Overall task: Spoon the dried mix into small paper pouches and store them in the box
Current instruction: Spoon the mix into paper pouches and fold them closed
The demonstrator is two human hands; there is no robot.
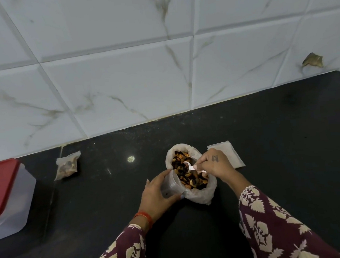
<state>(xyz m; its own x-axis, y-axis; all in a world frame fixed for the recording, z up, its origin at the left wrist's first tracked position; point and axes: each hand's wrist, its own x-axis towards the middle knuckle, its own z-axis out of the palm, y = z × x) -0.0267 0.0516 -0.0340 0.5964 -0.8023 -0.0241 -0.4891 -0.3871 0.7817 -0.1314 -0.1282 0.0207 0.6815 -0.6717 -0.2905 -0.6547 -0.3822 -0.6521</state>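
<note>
Dim, cool and even overall, with one small round glare spot (130, 158) on the glossy black stone counter (268, 140) and only faint, soft shadows. Bowed grout lines in the white marble-veined wall tiles (119, 81) towards the edges, typical wide-angle distortion. Slightly soft throughout, grainy in the dark areas.
</note>
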